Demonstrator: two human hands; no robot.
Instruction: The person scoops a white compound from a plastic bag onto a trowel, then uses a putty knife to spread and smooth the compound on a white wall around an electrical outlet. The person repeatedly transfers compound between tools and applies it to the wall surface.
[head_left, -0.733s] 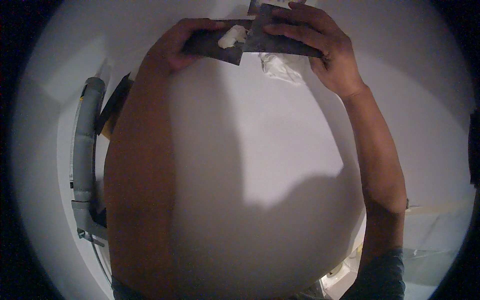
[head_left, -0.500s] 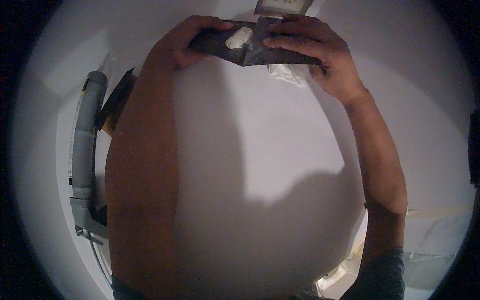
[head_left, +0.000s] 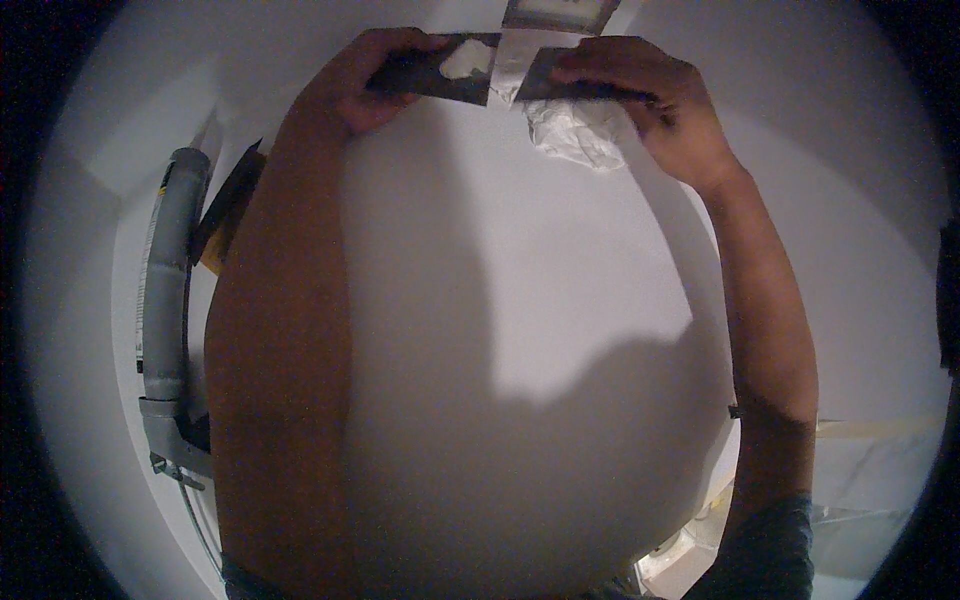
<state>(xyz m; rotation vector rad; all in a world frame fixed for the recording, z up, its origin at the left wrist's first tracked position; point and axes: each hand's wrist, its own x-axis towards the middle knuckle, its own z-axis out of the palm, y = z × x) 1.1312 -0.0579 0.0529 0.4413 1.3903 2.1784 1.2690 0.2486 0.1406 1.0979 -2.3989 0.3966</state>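
Note:
My left hand (head_left: 368, 85) is closed around one end of a dark, flat scraper blade (head_left: 425, 85). A blob of white paste (head_left: 466, 60) sits on that blade near its free edge. Opposite it, my right hand (head_left: 672, 105) grips a second dark scraper blade (head_left: 540, 76), fingers along its upper side and thumb below. A narrow gap separates the two blades. Just under the right blade, beside the right thumb, is a crumpled white cloth or tissue (head_left: 575, 135); whether the right hand also holds it, I cannot tell.
A grey caulking gun (head_left: 168, 290) with a cartridge lies left of my left forearm. Next to it a dark flat piece with a yellowish part (head_left: 225, 215) is half hidden. A framed item (head_left: 560, 14) shows at the top. Pale sheeting (head_left: 870, 490) is at lower right.
The two blades have parted, from overlapping to a gap between them. Both now look flatter, and more of the crumpled white cloth or tissue shows.

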